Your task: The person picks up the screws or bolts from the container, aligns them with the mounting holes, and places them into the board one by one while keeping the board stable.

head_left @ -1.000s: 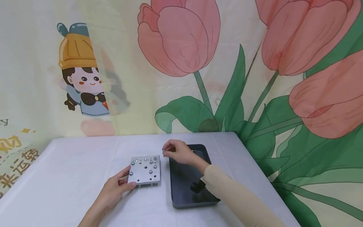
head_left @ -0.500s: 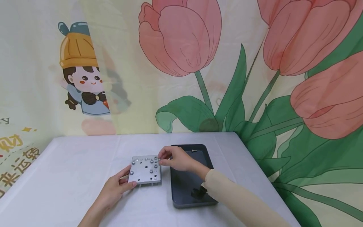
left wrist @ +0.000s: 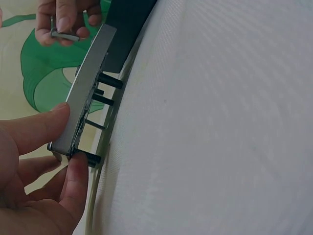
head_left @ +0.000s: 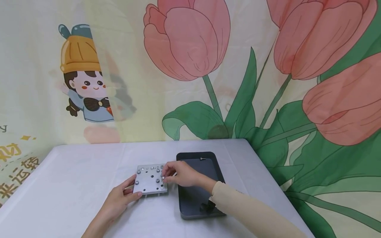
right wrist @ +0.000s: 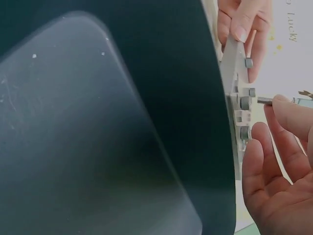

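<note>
My left hand [head_left: 119, 198] grips the near left corner of a square metal plate [head_left: 146, 181], thumb on one face and fingers on the other. Several socket-head screws sit in the plate's holes, and their threaded shanks [left wrist: 110, 81] stick out underneath in the left wrist view. Over the plate's right edge, my right hand [head_left: 183, 175] pinches a screw [right wrist: 264, 101] between thumb and fingers. In the right wrist view its threaded end points at the plate, close to the seated screw heads [right wrist: 245, 103]. The fingers cover the screw's other end there.
A dark shallow tray [head_left: 190, 201] lies just right of the plate, under my right forearm. One small screw [head_left: 202, 159] lies near its far end. A white cloth [head_left: 74, 185] covers the table, and a printed tulip curtain [head_left: 134, 99] hangs behind.
My right hand has come from over the tray's far left corner, leftward and nearer, to the plate's right edge with the screw. The left hand and plate have stayed in place.
</note>
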### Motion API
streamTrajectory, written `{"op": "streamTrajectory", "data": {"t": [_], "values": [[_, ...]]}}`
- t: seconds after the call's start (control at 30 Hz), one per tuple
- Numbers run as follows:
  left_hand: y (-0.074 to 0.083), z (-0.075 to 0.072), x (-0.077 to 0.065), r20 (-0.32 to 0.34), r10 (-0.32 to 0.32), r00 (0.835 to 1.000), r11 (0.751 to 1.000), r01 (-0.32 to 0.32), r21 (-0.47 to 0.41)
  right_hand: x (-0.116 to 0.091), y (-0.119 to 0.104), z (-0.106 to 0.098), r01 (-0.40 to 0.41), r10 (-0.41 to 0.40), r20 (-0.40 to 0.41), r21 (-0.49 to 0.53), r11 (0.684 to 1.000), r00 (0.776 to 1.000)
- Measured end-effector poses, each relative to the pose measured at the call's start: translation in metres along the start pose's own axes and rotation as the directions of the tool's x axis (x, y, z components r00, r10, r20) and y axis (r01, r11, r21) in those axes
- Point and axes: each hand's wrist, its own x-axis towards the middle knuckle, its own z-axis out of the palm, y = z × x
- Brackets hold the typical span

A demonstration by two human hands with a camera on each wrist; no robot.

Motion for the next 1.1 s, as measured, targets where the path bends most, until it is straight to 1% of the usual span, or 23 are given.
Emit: {"op": "streamTrajectory", "data": {"t": [0.3, 0.6, 0.87, 1.0, 1.1], "values": [[0.001, -0.001, 0.001, 0.007, -0.001, 1.000, 1.000, 0.001, 0.017, 0.002, 0.003, 0.005, 0.003, -0.002, 0.013, -0.043, 0.999, 1.000], [0.003, -0.002, 0.003, 0.002, 0.000, 1.000, 1.000, 0.000, 0.011, 0.005, 0.003, 0.008, -0.018, 0.019, 0.021, -0.057, 0.998, 1.000], [0.002, -0.001, 0.004, -0.001, -0.008, 1.000, 1.000, 0.008, 0.012, 0.004, 0.006, 0.010, -0.033, 0.034, 0.011, -0.103, 0.994, 0.999], [0.001, -0.001, 0.003, -0.003, -0.016, 1.000, 1.000, 0.017, 0.019, 0.001, 0.005, 0.004, -0.021, 0.024, 0.031, -0.092, 0.996, 0.999], [0.001, 0.000, 0.004, -0.003, -0.028, 1.000, 0.999, 0.028, 0.020, -0.004, 0.004, -0.009, -0.022, 0.024, 0.024, -0.090, 0.996, 0.999]]}}
